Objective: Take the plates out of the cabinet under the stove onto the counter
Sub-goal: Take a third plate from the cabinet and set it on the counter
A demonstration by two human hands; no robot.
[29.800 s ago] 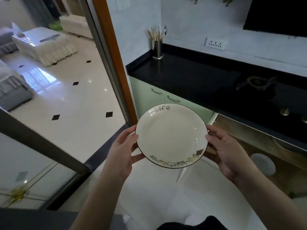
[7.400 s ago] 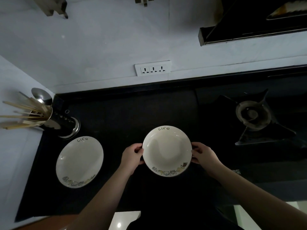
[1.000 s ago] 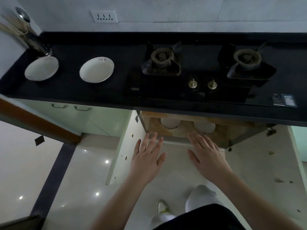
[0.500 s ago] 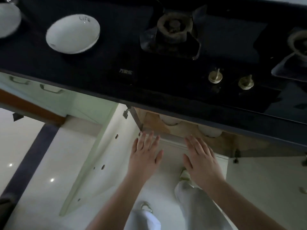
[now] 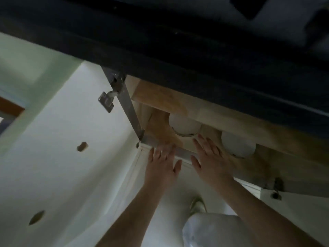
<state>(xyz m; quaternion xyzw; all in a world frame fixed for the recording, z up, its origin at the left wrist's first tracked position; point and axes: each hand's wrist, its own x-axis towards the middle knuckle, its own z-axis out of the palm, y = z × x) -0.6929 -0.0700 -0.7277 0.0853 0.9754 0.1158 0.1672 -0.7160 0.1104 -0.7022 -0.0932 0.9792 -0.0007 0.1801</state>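
Wooden cabinet: I see the pale wood cabinet (image 5: 160,102) standing open under the dark edge of the table (image 5: 160,56), its white door (image 5: 62,157) swung out to my left.
Plates: two round white plates lie inside on the cabinet floor, both half hidden by the wood rail above; the left white plate (image 5: 184,125) sits near the metal frame post (image 5: 128,107), the right white plate (image 5: 237,146) further right, apart from it.
Left hand: my left hand (image 5: 162,166) is flat, fingers straight and spread, over the metal front sill (image 5: 185,154), grasping nothing.
Right hand: my right hand (image 5: 211,160) is likewise released and flat, fingertips reaching in between the two plates; I cannot tell whether it touches either.
Below: a light trouser knee (image 5: 213,229).
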